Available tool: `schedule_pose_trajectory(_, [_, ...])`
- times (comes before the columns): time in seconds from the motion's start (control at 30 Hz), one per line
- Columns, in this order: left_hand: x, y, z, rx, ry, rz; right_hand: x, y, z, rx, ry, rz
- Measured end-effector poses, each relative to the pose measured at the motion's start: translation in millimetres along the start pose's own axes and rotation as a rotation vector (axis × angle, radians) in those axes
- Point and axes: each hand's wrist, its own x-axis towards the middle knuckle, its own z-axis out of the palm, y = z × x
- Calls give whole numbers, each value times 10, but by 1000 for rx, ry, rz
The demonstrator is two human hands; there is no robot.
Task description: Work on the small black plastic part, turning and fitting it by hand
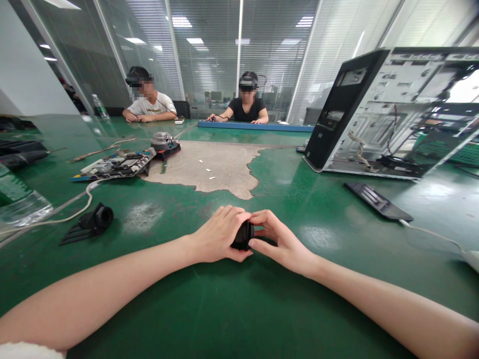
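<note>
Between my two hands, low over the green table point(179, 309), is a small black plastic part point(242, 236); its exact kind cannot be made out. My left hand point(220, 235) wraps round it from the left, thumb below and fingers over the top. From the right, my right hand point(281, 243) closes on its edge, with thumb and fingertips against it. Much of the part is hidden by my fingers. Farther left lies a black plastic piece point(93, 222) with a round hollow end and flat slats.
A circuit board point(119, 163) and a round cooler point(163, 142) lie at the back left, with a cable nearby. A plastic bottle point(22, 202) lies at the left edge. An open computer case point(348, 112) and a black slotted panel point(377, 201) are right. Two people sit opposite.
</note>
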Motion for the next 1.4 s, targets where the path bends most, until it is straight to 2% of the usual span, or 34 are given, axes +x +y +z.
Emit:
schedule_pose_trajectory(0.33, [2,2,1,10,4,10,13,47,5,24,20,96])
schedule_pose_trajectory(0.6, [2,-1,-5,-6,4,2,-13,-20,-9,-118,10,-34])
schedule_pose_trajectory(0.8, [5,2,-7,-14,-2,-2,-2,6,-14,-83,35,-28])
schedule_pose_trajectory(0.97, [5,-5,0,-6,-5,-6,6,20,1,-49,26,69])
schedule_pose_trajectory(1.2, [6,4,-5,-17,1,-7,-14,-10,-6,-125,24,-44])
schedule_pose_trajectory(1.4, [12,4,-7,-21,-3,-14,-8,17,-2,-69,45,-15])
